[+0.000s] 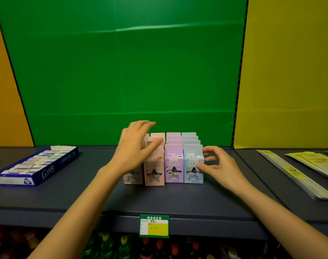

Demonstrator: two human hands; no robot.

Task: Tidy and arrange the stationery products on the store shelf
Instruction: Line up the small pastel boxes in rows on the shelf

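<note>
Left hand lies flat, fingers straight, on the pink boxes. Right hand is loose, gripping nothing, thumb against the front blue box. Purple boxes stand between, mid-shelf; eraser tray sits left.

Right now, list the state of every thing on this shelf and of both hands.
Left hand: open, on the pink boxes.
Right hand: open, thumb at the blue boxes.
Pink boxes: upright, rows uneven.
Purple boxes: upright, straight row.
Blue boxes: upright, straight row.
Blue tray: open-topped, filled, angled.
Packets: lying flat.
Price tag: fixed, facing out.
</note>
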